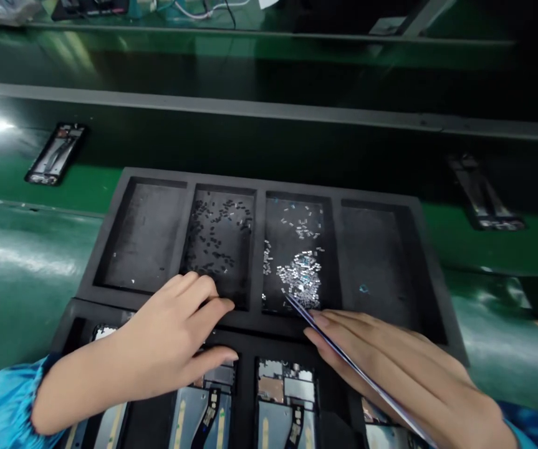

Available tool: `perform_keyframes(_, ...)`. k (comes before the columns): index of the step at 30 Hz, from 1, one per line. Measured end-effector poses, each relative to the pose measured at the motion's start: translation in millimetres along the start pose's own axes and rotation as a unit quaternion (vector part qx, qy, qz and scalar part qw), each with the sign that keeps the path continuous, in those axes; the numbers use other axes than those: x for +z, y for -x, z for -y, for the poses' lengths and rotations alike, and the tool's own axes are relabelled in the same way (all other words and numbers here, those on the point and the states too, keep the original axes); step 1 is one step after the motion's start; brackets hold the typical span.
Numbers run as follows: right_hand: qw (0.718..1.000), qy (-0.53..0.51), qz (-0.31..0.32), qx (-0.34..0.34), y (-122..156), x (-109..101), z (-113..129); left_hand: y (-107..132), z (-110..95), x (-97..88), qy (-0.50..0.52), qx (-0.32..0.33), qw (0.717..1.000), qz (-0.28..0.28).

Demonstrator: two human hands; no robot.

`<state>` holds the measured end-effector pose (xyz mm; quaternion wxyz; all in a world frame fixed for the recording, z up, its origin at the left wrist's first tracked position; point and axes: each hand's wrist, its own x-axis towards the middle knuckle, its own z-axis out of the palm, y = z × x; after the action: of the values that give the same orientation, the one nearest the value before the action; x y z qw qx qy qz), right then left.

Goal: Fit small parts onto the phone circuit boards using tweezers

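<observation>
My right hand (404, 368) is closed on thin metal tweezers (343, 358). Their tips reach into a pile of tiny silver parts (301, 277) in the third compartment of a black foam tray (430, 249). My left hand (175, 340) rests on the tray's front wall, fingers loosely curled over it, holding nothing I can see. The second compartment holds several tiny dark parts (219, 227). Below my hands, a second black tray (245, 368) carries several phone frames (285, 399) with boards and flex cables showing.
The trays sit on a green conveyor belt (20, 262). One phone frame (56, 153) lies on the belt at far left, another (486, 193) at far right. A metal rail (269, 109) runs across behind the tray. Both outer tray compartments are nearly bare.
</observation>
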<state>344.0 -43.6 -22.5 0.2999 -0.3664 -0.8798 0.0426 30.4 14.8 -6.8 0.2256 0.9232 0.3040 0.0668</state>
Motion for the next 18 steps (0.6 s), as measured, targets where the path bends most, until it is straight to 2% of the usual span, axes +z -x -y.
perform_keyframes(2, 1.000, 0.000, -0.007, -0.009, 1.5, 2.6, -1.0, -0.5, 0.3, 0.0, -0.006, 0.003, 1.000, -0.002)
perform_keyframes(8, 0.998, 0.022, 0.061, 0.011, -10.1, -5.5, 4.3, -1.3, 0.9, 0.3, -0.009, 0.016, 1.000, -0.013)
perform_keyframes(11, 0.998, 0.038, 0.056, -0.009, -14.2, -8.5, 6.9, -1.0, 0.3, 0.1, -0.013, 0.016, 1.000, -0.011)
perform_keyframes(15, 0.998, 0.028, 0.052, -0.003, -13.1, -5.5, 5.4, -1.4, -0.3, -0.6, -0.022, 0.005, 1.000, -0.001)
perform_keyframes(18, 0.999, 0.038, 0.009, -0.030, -12.4, -0.3, 2.9, -1.9, 0.4, -0.5, -0.021, 0.004, 1.000, -0.001)
